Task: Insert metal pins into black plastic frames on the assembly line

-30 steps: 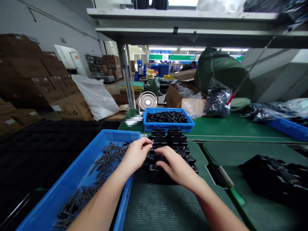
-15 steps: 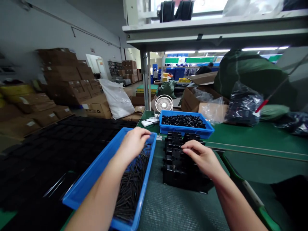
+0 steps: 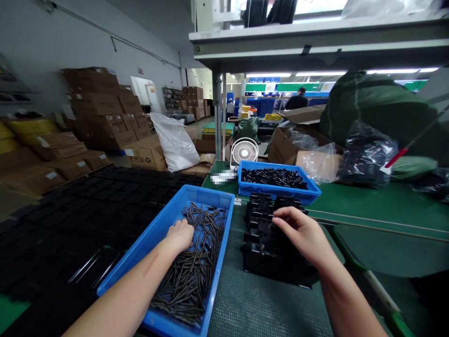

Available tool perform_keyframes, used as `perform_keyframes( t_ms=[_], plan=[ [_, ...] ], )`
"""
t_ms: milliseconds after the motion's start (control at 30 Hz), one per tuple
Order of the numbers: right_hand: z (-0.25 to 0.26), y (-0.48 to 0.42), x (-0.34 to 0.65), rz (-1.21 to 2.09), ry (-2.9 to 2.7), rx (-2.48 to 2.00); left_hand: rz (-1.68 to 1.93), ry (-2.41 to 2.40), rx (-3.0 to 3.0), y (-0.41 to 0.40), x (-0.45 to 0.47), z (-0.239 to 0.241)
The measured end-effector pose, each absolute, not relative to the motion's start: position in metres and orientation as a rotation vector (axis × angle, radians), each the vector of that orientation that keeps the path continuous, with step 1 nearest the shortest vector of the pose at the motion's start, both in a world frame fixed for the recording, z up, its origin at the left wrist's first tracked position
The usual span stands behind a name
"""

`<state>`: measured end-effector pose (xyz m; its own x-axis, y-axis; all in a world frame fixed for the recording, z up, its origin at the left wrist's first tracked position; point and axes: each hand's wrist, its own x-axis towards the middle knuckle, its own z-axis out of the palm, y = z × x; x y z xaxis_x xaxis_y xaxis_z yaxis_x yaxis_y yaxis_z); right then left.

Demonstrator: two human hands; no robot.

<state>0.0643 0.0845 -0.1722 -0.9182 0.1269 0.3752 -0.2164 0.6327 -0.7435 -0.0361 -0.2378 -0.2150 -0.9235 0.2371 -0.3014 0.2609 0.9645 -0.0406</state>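
Observation:
My left hand (image 3: 180, 235) is down inside the long blue bin (image 3: 229, 206), over a heap of thin dark metal rods (image 3: 189, 271). Its fingers are curled and their tips are hidden, so what they hold cannot be made out. At the upper edge of a block of black plastic parts (image 3: 261, 257), my right hand (image 3: 301, 229) has thumb and forefinger pinched together. Anything between those fingertips is too small to name. The black block stands on the green textured mat (image 3: 242, 309), to the right of the bin.
Behind the block, a second blue bin (image 3: 277, 194) holds many small black pieces. A white fan (image 3: 244, 152) stands beside it. Plastic bags (image 3: 368, 154) and an opened carton (image 3: 286, 145) lie at the back right. Dark stacked parts (image 3: 87, 210) spread out on the left.
My left hand has moved from above the bin's far end down and back onto the rods. My right hand keeps its pinch at the black block. The whole view has shifted slightly.

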Motion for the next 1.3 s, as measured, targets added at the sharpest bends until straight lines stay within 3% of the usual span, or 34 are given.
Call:
perform_keyframes(
  t_ms=[300, 633, 800, 1067, 1300],
  plan=[
    [-0.172, 0.074, 0.064, 1.167, -2.545, 0.205, 0.012, 2.858, 0.512, -0.233, -0.041, -0.218],
    [-0.184, 0.066, 0.06, 1.061, -2.662, 0.334, 1.031, 2.849, 0.596, -0.241, -0.047, -0.194],
    [-0.172, 0.06, 0.071, 1.102, -2.576, 0.383, 1.366, 2.664, 0.613, -0.222, -0.037, -0.186],
    [-0.151, 0.05, 0.09, 1.472, -2.451, 0.346, 1.372, 2.57, 0.887, -0.154, 0.013, -0.14],
    [-0.154, 0.056, 0.09, 1.344, -2.412, 0.281, 1.276, 2.729, 1.178, -0.111, 0.035, -0.153]
  ],
)
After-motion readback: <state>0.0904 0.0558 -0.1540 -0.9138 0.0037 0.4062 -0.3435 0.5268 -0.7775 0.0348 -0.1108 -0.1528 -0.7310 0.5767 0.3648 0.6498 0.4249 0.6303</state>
